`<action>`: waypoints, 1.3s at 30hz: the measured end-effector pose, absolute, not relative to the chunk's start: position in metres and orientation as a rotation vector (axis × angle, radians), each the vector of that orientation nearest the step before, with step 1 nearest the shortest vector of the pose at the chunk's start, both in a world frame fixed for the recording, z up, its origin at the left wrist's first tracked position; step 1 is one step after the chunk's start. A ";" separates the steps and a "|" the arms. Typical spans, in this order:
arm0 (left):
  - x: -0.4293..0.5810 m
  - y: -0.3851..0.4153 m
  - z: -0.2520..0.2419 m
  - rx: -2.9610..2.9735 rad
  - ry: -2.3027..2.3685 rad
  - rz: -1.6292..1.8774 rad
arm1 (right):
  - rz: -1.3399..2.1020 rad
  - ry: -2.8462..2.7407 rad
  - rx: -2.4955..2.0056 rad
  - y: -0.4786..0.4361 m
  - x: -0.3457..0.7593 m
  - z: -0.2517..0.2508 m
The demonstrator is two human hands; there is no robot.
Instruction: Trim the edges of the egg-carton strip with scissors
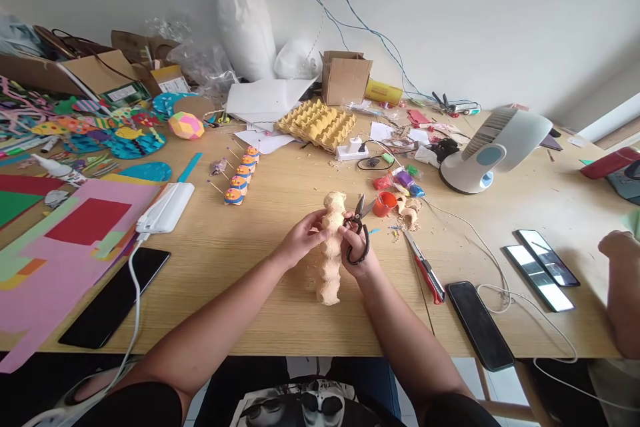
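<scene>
My left hand [301,238] grips the left side of a tan strip of egg-carton cups [331,250] that lies lengthwise on the wooden table [235,280]. My right hand [356,243] has its fingers through the black handles of scissors [358,221], whose blades point up and right, beside the strip's upper part. Both hands meet at the middle of the strip, near the table's front edge.
A red utility knife [425,268] and a black phone [479,324] lie to the right. A yellow egg tray [316,122], a white fan [493,147], a painted cup caterpillar [241,177], coloured paper [75,233] and another person's arm [620,280] surround the spot.
</scene>
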State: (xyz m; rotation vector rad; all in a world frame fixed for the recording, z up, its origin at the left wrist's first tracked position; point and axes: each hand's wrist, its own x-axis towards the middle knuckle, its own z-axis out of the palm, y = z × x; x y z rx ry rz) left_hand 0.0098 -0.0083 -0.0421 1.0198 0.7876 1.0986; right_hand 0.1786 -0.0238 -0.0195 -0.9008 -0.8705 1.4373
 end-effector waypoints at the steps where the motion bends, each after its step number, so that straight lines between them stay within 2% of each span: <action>1: 0.012 -0.009 -0.042 1.035 0.813 1.128 | 1.438 -0.885 -0.899 -0.024 0.178 -0.020; 5: 0.016 -0.014 -0.042 0.982 0.747 1.231 | 1.505 -0.892 -0.882 -0.025 0.176 -0.020; 11: 0.010 -0.013 -0.053 0.816 0.662 1.172 | 1.443 -1.096 -0.985 -0.030 0.189 -0.016; 17: 0.004 -0.008 -0.044 0.673 0.654 1.096 | 1.344 -1.300 -1.209 -0.027 0.203 -0.021; 31: -0.006 -0.002 -0.050 0.584 0.726 0.970 | 1.300 -1.469 -1.278 -0.031 0.197 -0.035; 39: -0.009 0.000 -0.054 0.606 0.681 0.996 | 1.432 -1.414 -1.201 -0.037 0.191 -0.021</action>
